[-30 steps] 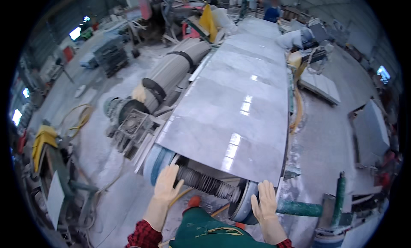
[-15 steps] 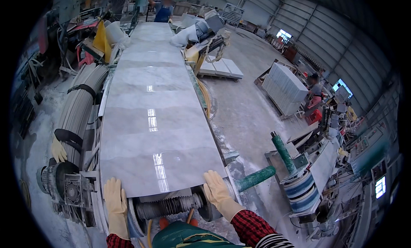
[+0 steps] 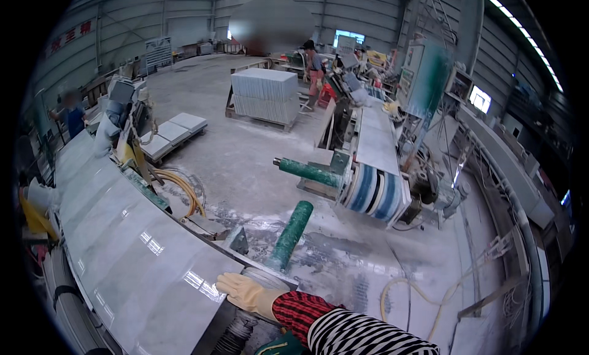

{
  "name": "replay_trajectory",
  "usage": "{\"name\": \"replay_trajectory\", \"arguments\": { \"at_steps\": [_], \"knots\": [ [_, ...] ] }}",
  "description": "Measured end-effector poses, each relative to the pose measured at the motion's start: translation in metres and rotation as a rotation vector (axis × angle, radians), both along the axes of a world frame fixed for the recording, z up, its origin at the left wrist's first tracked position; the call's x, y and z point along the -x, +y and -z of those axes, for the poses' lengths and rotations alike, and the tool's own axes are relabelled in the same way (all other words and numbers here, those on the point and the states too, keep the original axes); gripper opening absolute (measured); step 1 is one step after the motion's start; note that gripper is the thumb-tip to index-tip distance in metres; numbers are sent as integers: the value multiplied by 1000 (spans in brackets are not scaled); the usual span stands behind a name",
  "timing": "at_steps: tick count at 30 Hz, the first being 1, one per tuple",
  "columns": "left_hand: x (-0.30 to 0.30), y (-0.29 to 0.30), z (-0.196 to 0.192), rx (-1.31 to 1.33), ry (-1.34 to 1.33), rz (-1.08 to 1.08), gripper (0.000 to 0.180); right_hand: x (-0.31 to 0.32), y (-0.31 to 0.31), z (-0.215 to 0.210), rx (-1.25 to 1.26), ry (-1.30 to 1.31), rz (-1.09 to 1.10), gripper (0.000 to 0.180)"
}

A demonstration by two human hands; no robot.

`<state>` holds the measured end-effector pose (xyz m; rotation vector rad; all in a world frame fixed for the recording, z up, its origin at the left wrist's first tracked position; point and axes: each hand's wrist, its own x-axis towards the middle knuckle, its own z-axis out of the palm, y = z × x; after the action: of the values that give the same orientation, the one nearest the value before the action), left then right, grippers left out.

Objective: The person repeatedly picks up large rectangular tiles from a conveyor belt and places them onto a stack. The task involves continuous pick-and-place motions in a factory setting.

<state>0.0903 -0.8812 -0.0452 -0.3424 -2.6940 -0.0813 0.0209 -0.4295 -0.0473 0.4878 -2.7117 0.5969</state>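
My right grip (image 3: 245, 292) wears a pale yellow rubber glove. Red-and-black plaid cuff (image 3: 299, 309) above it, then a black-and-white striped oversleeve (image 3: 362, 336). Green apron edge (image 3: 279, 344) shows below. Left grip out of frame.

We stand in a large hall with corrugated grey walls (image 3: 368, 11) and bright windows (image 3: 479, 99) toward two o'clock. The concrete floor (image 3: 245, 152) is dusty and wet. At twelve o'clock a pallet of stacked slabs (image 3: 265, 94) sits; a second conveyor line (image 3: 375, 140) runs at one o'clock.
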Motion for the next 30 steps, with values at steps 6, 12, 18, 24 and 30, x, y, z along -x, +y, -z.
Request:
{"name": "replay_trajectory", "arguments": {
  "at_steps": [6,12,18,24,30],
  "knots": [
    [-5,13,-19,210,52,62,42,12,7,32,-28,104,45,39],
    [-8,13,-25,219,90,53,40,73,-31,-57,-322,-608,82,26],
    [17,10,5,-106,40,91,40,72,-109,-228,-545,-230,-368,21],
    [43,1,37,-221,52,35,40,64,-144,-244,-518,-69,-654,13],
    [23,-4,28,-299,21,-85,44,57,-49,-52,-210,-153,-332,34]
  ]
}}
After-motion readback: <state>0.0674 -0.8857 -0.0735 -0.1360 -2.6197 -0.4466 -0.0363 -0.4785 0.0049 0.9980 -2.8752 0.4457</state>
